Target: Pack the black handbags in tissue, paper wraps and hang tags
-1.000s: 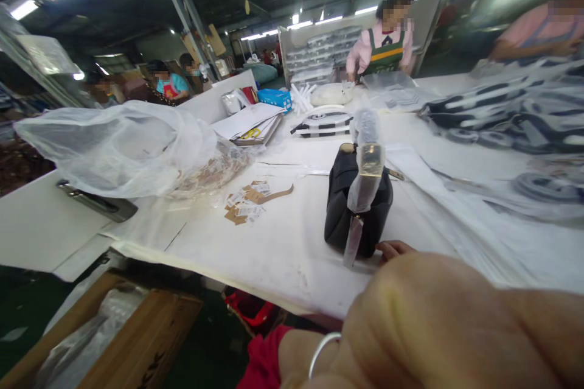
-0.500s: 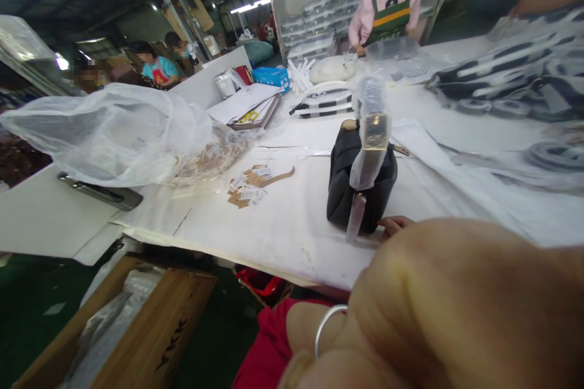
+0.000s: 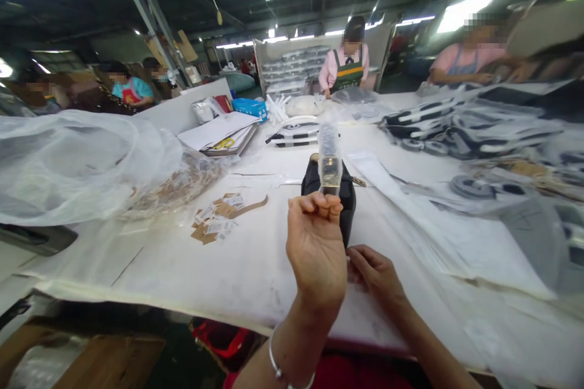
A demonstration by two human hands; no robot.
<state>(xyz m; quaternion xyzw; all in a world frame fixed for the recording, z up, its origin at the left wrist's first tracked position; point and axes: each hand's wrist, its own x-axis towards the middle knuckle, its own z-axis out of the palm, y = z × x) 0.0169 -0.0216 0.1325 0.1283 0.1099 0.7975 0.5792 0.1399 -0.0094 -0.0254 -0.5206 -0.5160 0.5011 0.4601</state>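
A black handbag (image 3: 349,206) stands on the white table. Its upright handle (image 3: 329,145) is wrapped in clear plastic, with a gold-coloured metal piece near the lower end. My left hand (image 3: 317,249), a silver bangle at its wrist, is in front of the bag, palm towards me. Its fingers curl at the wrapped handle just below the gold piece and hide most of the bag's front. Low at the bag's right side is my right hand (image 3: 371,270), fingers bent together at the bottom corner. What those fingertips pinch is hidden.
Paper tags (image 3: 216,218) lie left of the bag, beside a large clear plastic bag (image 3: 91,164). Papers with yellow scissors (image 3: 223,143) and a blue box (image 3: 249,109) are behind. Plastic-wrapped black-and-white pieces (image 3: 456,121) are piled right. A co-worker (image 3: 347,66) stands across the table.
My left hand has moved from close before the camera to the bag's handle. The view has shifted, so more of my right arm shows; the bag still stands on the table.
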